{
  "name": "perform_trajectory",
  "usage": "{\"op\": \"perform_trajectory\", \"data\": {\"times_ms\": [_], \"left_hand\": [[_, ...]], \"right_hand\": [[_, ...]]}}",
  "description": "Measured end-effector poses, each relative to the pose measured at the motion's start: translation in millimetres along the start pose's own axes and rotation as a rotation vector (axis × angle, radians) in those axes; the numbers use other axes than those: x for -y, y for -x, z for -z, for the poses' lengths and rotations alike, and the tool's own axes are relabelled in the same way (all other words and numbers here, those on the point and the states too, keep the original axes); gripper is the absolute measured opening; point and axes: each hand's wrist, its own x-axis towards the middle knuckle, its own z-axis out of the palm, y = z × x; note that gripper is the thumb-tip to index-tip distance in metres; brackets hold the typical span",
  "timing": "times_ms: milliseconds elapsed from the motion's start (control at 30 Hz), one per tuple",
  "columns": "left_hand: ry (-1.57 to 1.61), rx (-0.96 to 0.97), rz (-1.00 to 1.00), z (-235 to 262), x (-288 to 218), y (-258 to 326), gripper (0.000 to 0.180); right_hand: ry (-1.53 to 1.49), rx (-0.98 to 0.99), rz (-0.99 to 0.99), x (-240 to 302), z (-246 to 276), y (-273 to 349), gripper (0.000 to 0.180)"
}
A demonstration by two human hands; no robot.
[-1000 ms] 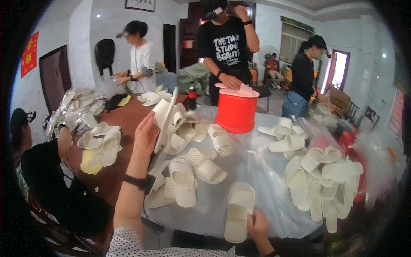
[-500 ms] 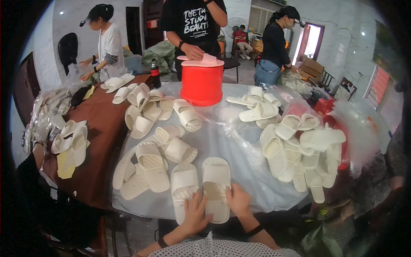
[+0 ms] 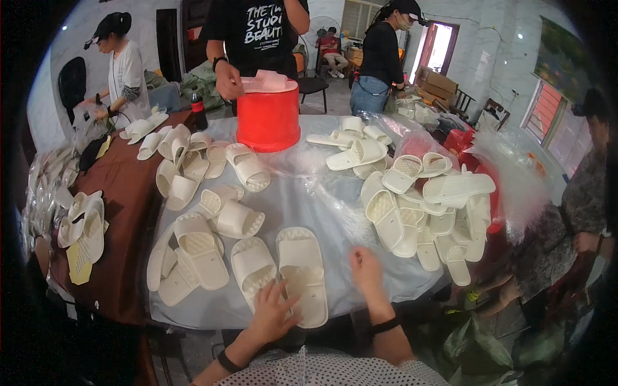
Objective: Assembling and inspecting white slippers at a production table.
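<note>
Two cream-white slide slippers lie side by side at the table's near edge, toes pointing away from me: a left slipper [image 3: 253, 259] and a right slipper [image 3: 301, 249]. My left hand [image 3: 273, 311] rests over their near ends, fingers spread, gripping nothing. Off to the right of the pair, my right hand [image 3: 367, 275] is over the grey cloth, apart from any slipper. Its fingers are bent and blurred, and nothing shows in them. A jumbled heap of similar slippers [image 3: 393, 215] lies farther right. Nearest on the left is another slipper group [image 3: 201, 257].
A red round stool [image 3: 268, 122] with pink slipper pieces [image 3: 269, 82] on top stands at the far side, beside a co-worker's hand [image 3: 228, 80]. A dark bottle [image 3: 197, 110] is left of it. Clear plastic [image 3: 515, 186] bulges at right; a brown cloth [image 3: 122, 257] covers the left side.
My right hand has come off the right slipper and moved right. My left hand stays over the pair. The view has turned right, and the far co-worker's hand has shifted to the stool's left edge.
</note>
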Motion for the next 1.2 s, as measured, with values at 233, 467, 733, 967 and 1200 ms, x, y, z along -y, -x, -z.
{"op": "perform_trajectory", "data": {"times_ms": [233,467,733,967,1200], "left_hand": [[-0.224,0.099,-0.056,-9.9,-10.2,6.4,0.066],[-0.239,0.024,-0.089,-17.9,-3.0,9.9,0.066],[-0.224,0.007,-0.105,-14.1,-7.1,7.0,0.066],[-0.127,0.012,-0.092,-0.5,-8.4,10.3,0.059],[0.408,-0.123,-0.069,3.5,-20.8,-7.8,0.049]], "right_hand": [[0.265,0.05,-0.051,-25.9,-0.3,-14.1,0.011],[0.119,-0.093,-0.062,-28.0,4.8,2.1,0.01],[-0.07,-0.128,-0.064,-54.4,20.8,23.7,0.01],[-0.563,-0.211,-0.284,-9.5,36.6,29.2,0.013],[-0.32,0.338,0.509,101.1,57.5,80.4,0.01]]}}
